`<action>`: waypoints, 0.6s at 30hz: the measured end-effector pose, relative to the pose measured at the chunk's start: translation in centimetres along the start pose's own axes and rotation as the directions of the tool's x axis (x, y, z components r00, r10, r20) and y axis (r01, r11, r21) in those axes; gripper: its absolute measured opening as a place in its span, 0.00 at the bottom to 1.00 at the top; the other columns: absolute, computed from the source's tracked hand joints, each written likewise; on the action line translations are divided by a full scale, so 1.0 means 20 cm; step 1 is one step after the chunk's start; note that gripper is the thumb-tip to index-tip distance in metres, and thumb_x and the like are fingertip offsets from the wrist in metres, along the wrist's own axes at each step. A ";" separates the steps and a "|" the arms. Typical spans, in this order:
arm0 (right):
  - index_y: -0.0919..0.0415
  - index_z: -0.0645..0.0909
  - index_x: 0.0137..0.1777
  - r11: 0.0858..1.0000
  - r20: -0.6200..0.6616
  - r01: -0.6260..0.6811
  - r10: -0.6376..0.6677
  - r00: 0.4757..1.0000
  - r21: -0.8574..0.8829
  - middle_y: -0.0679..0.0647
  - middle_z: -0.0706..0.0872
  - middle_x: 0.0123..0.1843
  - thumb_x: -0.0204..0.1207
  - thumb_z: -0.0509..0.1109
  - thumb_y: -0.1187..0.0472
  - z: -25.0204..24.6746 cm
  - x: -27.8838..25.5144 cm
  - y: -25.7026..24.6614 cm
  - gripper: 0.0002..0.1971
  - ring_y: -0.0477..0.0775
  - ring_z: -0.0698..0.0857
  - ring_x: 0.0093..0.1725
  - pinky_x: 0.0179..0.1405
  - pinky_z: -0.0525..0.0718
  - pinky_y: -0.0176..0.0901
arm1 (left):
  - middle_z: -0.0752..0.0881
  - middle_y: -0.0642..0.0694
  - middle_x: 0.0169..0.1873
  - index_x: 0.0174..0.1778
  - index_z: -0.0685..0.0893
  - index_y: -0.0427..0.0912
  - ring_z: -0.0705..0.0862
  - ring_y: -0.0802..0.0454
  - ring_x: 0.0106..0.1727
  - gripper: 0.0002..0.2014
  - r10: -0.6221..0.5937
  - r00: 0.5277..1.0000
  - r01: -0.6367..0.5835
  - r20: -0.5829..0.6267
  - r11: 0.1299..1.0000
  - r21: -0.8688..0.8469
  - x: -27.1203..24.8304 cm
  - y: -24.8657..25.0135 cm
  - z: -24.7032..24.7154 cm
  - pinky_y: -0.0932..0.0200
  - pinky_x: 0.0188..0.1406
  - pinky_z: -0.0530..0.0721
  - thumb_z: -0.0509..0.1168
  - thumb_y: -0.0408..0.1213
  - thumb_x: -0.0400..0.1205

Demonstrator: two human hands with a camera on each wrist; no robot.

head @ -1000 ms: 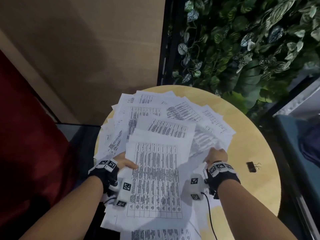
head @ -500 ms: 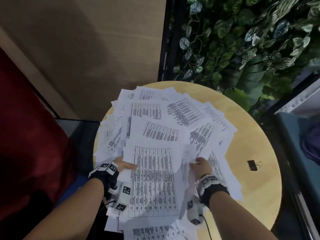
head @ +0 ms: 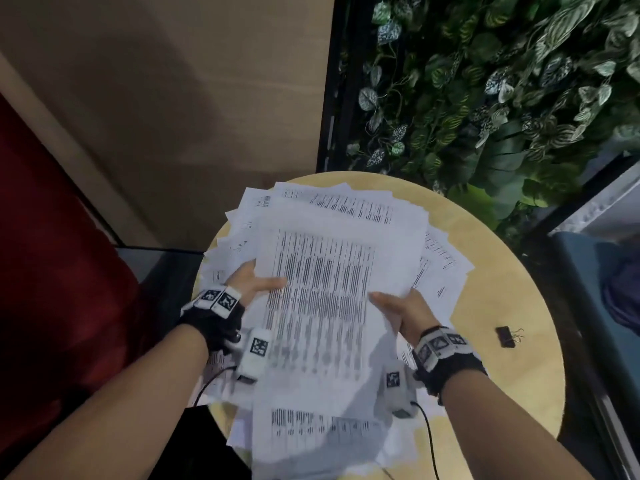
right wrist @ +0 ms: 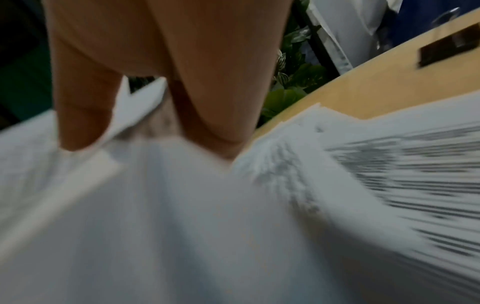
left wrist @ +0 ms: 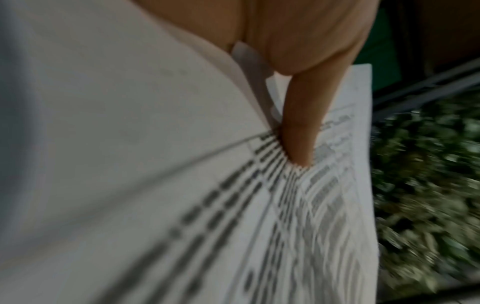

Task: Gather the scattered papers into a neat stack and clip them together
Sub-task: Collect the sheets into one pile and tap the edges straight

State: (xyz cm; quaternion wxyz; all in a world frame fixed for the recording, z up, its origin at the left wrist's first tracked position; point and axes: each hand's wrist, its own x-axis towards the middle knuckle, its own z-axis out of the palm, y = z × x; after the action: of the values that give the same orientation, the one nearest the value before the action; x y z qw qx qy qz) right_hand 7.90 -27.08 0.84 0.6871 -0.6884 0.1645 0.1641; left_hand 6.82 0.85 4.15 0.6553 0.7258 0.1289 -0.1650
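Note:
White printed papers (head: 322, 289) lie in a loose heap on the round wooden table (head: 512, 296). My left hand (head: 252, 282) grips the heap's left edge, thumb lying on the top sheet. My right hand (head: 398, 306) grips the right edge, thumb on top and fingers under the sheets. In the left wrist view my thumb (left wrist: 298, 131) presses on the printed papers (left wrist: 233, 205). In the right wrist view my fingers (right wrist: 213, 92) dig into the papers (right wrist: 182, 205). A black binder clip (head: 505, 336) lies on the table right of my right hand, also the binder clip (right wrist: 446, 47) in the right wrist view.
More sheets hang over the table's near edge (head: 311, 427). A wall of green leaves (head: 502, 81) stands behind the table. A red seat (head: 52, 271) is on the left and a blue one (head: 602, 306) on the right. A beige wall panel (head: 173, 98) rises at the back left.
Both hands have pushed inward and forward, drawing the spread sheets into a tighter heap. My right hand moved left from the outer sheets onto the heap's right edge. The clip has not moved.

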 end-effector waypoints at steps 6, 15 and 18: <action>0.61 0.80 0.53 0.916 -0.155 0.386 -0.368 0.917 0.111 0.51 0.89 0.43 0.71 0.73 0.70 0.05 -0.03 -0.39 0.12 0.51 0.88 0.43 0.47 0.86 0.45 | 0.77 0.52 0.59 0.71 0.72 0.33 0.75 0.57 0.61 0.26 0.282 0.939 -0.302 -0.196 0.950 -0.080 0.00 0.36 0.06 0.54 0.73 0.69 0.68 0.35 0.78; 0.68 0.78 0.59 0.961 -0.136 0.246 -0.263 0.955 -0.127 0.57 0.86 0.46 0.73 0.73 0.60 0.09 0.00 -0.26 0.18 0.57 0.84 0.46 0.49 0.83 0.50 | 0.81 0.39 0.66 0.70 0.75 0.34 0.79 0.44 0.68 0.21 0.262 0.940 -0.240 -0.219 0.963 0.121 0.05 0.29 0.15 0.62 0.62 0.73 0.65 0.32 0.80; 0.64 0.77 0.64 0.933 -0.200 0.328 -0.353 0.914 -0.146 0.56 0.85 0.52 0.80 0.64 0.63 0.17 -0.06 -0.29 0.13 0.57 0.84 0.51 0.54 0.82 0.50 | 0.82 0.42 0.65 0.70 0.76 0.36 0.80 0.47 0.67 0.19 0.297 0.914 -0.299 -0.274 0.954 0.036 0.01 0.30 0.23 0.56 0.69 0.75 0.63 0.32 0.81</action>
State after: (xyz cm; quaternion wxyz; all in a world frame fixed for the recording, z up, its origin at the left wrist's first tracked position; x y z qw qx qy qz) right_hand 9.45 -23.59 6.46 0.6434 -0.7572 0.1089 -0.0278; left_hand 9.22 -4.32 9.17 0.6507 0.7506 0.1076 0.0403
